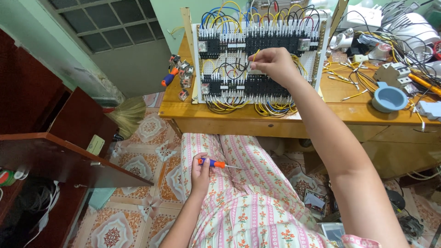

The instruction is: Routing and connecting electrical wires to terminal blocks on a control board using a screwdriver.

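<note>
1. R hand (274, 64) was raised to the wiring panel (259, 59), which stood upright on the wooden bench (257, 112). Thumb & forefinger were pinched on the end of a thin yellow wire (256, 53); other fingers curled in.
2. The wire end stuck up & slightly left from the pinch, long axis near vertical, right in front of the gap between the upper and lower rows of black terminal blocks (266, 43). Upper row lay just above the fingertips, lower row just below the knuckles.
3. L hand (200, 172) rested on the lap, well apart from the panel, fist closed round an orange-handled screwdriver (219, 164). Its shaft lay approx. horizontal, tip pointing to the person's right.
4. R hand was much nearer the panel; L w/ the tool sat low and back, so the driver lay well below and left of the wire end.
</note>
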